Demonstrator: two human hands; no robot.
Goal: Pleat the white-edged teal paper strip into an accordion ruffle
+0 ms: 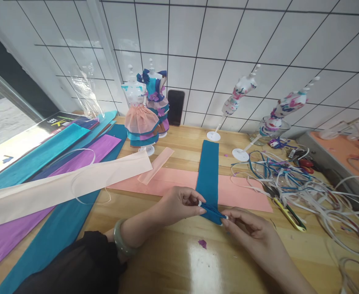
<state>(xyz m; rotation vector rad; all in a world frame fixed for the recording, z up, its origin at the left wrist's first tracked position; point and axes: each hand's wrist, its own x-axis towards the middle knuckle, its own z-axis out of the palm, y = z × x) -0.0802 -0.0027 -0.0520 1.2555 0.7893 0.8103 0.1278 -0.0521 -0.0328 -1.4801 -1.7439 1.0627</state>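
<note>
A teal fabric strip (208, 171) runs from the back of the table toward me, lying across a wide peach strip (237, 192). Its near end is gathered into small folds between my two hands. My left hand (179, 206) pinches the left edge of the gathered end, where a bit of white shows. On the right edge, my right hand (248, 228) pinches the other corner, also with a little white at the fingertips. A green bangle (122, 239) circles my left wrist. Beyond the strip stands a doll form (141, 116) in a tiered peach and teal skirt.
Long purple, cream and teal strips spread over the left side. Yellow-handled scissors (289, 214) lie right, beside tangled narrow ribbons (314, 188). Two tilted doll forms, one a paint-marked torso (239, 96), stand behind. A phone (176, 108) leans on the tiled wall.
</note>
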